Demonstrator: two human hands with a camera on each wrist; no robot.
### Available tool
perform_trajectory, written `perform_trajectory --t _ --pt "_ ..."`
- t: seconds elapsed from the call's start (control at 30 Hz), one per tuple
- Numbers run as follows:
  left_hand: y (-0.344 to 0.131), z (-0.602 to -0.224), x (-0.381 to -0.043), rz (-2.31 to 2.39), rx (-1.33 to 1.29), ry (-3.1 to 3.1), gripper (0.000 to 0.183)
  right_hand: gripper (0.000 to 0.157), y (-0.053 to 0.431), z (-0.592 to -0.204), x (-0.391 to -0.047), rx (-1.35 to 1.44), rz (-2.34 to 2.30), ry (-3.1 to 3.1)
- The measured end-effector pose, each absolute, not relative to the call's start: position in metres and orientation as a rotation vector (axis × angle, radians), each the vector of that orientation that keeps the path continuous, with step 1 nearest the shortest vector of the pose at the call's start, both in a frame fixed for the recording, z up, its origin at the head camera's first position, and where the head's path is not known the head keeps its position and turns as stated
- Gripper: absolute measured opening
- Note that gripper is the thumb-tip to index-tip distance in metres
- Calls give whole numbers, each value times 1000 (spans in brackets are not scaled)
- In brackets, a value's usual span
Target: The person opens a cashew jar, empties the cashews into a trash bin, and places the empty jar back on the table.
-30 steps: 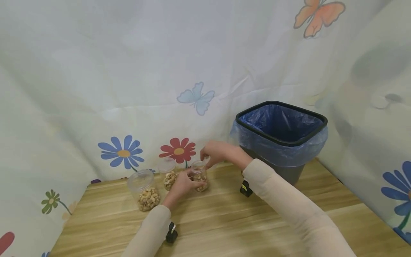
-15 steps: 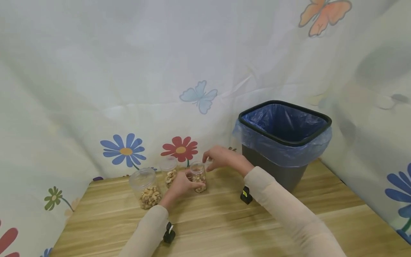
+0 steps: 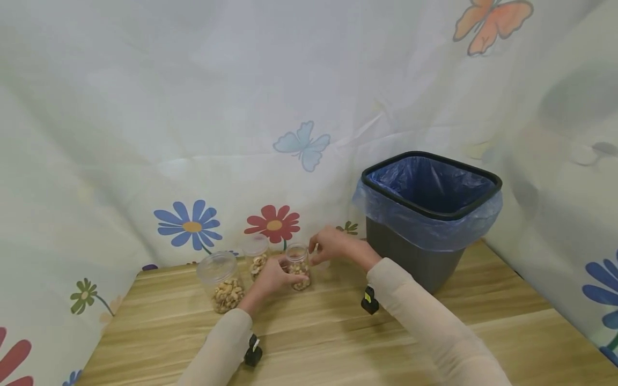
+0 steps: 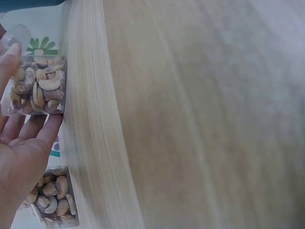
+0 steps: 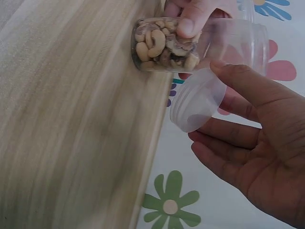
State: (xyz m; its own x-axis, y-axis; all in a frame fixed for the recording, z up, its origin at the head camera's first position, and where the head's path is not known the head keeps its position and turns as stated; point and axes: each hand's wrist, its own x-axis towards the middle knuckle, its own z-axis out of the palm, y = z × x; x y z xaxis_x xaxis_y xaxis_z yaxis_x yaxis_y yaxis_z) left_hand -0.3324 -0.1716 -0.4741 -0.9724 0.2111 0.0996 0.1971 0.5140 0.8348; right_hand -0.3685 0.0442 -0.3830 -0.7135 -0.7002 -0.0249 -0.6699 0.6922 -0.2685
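Note:
A clear jar of cashews [image 3: 300, 271] stands upright on the table with its mouth uncovered. My left hand [image 3: 274, 277] grips it from the left; the thumb [image 5: 193, 21] lies across the front in the right wrist view. Just right of the jar, my right hand [image 3: 335, 245] pinches a translucent screw lid [image 5: 198, 100] between thumb and fingers. That lid is tilted beside the jar's upper part. Behind the left hand stands another lidded jar of nuts [image 3: 258, 262]. A larger lidded jar of cashews [image 3: 227, 292] is to the left.
A grey bin [image 3: 410, 252] lined with a blue bag [image 3: 434, 233] stands at the right of the wood-grain table [image 3: 314, 343]. Flower-printed white cloth [image 3: 232, 107] rises behind the table and at both sides.
My right hand has lifted the lid away from the jar's mouth and lowered it to the jar's right side. The left hand keeps its grip on the jar.

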Motion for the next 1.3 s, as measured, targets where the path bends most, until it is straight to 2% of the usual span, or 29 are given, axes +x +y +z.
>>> perform_trajectory --t 0.73,1.0,1.3 --pt "-172 -476 -330 1475 335 2753 42 38 47 -411 -371 -1020 -588 2787" --pt "-170 -475 -330 1476 339 2750 43 38 50 -426 -375 -1103 -677 2870" --pt "-170 -473 -329 1452 303 2780 45 38 51 -436 -379 -1073 -616 2857"
